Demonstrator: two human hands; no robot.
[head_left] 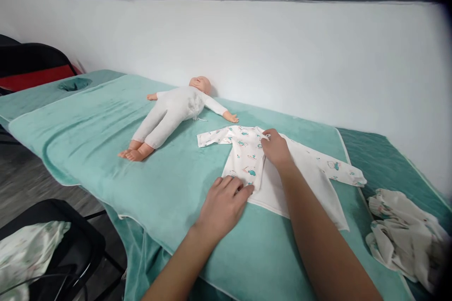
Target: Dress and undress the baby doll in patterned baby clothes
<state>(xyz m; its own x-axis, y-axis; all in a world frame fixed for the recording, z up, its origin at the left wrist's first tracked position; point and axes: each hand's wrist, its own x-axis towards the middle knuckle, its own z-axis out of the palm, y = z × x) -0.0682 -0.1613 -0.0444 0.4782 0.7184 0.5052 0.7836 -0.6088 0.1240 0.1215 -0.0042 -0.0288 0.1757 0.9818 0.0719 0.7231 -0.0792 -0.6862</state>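
Observation:
A small white baby shirt (247, 155) with a teal and red print lies spread on the green cover, one front panel over the left part of its plain white inside. At the panel's upper edge, near the neckline, my right hand (277, 148) pinches the cloth between thumb and fingers. My left hand (226, 204) is closed at the lower corner of the same panel; its fingertips are partly hidden. To the right, one printed sleeve (344, 174) stretches out flat. Beyond the shirt, a baby doll (173, 108) with a white cloth body lies on its back, arms spread.
A green cover (106, 117) drapes the bed against a white wall (282, 56). Crumpled printed clothes (406, 240) lie at the right. A black chair (84, 230) with printed cloth (31, 249) stands lower left; the bed has a hole (75, 84) at the far left.

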